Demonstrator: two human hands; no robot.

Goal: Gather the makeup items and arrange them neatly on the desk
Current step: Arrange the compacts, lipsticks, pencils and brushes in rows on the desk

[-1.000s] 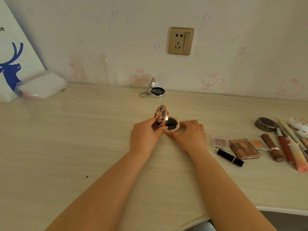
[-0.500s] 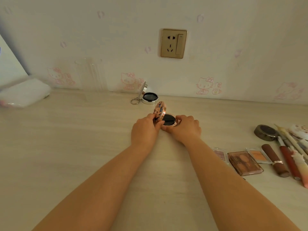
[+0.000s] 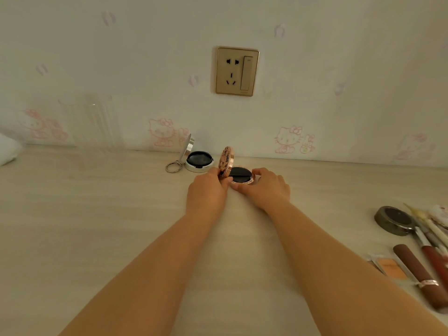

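A rose-gold round compact (image 3: pixel 240 175) stands open on the desk near the wall, its patterned lid upright. My left hand (image 3: pixel 207 192) pinches the lid's lower edge. My right hand (image 3: pixel 265 190) holds the base from the right, fingers curled round its rim. Just to the left, a silver compact (image 3: pixel 197 161) with a key ring lies open against the wall. At the right edge lie a dark round tin (image 3: pixel 394 220), a brown tube (image 3: pixel 419 275), an orange blush pan (image 3: pixel 391 269) and several pencils (image 3: pixel 434 229).
The pale wooden desk (image 3: pixel 97 226) runs to a wall with cartoon-cat wallpaper and a gold socket (image 3: pixel 237 71). A clear ribbed container (image 3: pixel 94 122) stands at the back left. A white pack (image 3: pixel 8 149) shows at the far left edge.
Both hands have slid the open rose-gold compact away from me toward the wall, beside the silver compact. The camera view has shifted forward, so the right-hand makeup items sit lower in view.
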